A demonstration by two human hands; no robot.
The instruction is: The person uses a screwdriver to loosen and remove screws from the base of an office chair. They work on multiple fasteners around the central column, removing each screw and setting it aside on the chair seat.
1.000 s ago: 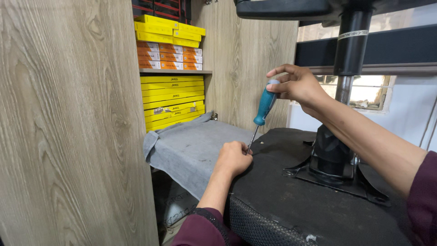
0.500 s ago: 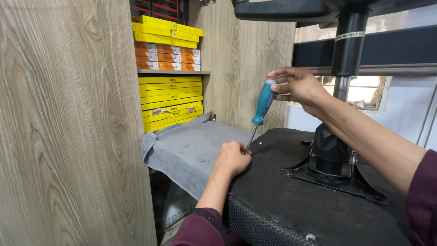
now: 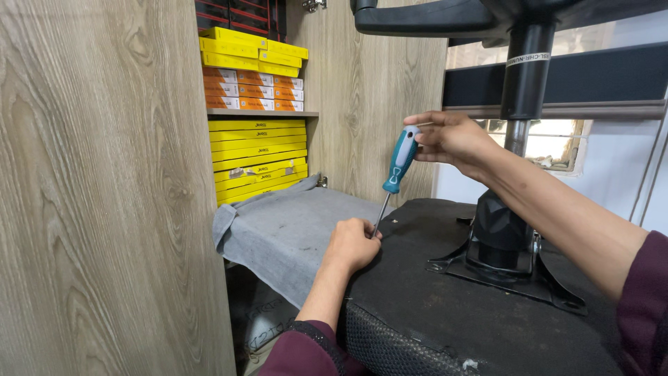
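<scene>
Since earlier, your right hand [image 3: 452, 139] barely shifted, fingers gripping the teal-handled screwdriver [image 3: 398, 167]; left hand [image 3: 353, 244] fisted at its tip on the black upturned chair seat [image 3: 445, 313].

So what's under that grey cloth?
The grey cloth lies over a flat surface and hangs over its front edge, beside the upturned chair seat. Below the edge there is only dark space. What the cloth covers cannot be seen.

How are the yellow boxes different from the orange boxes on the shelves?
The yellow boxes are plain yellow and wide; the orange boxes are narrower, orange with white panels. The yellow boxes lie in a tall stack under the shelf board; the orange boxes sit in short rows above it. Both are flat and stacked.
</scene>
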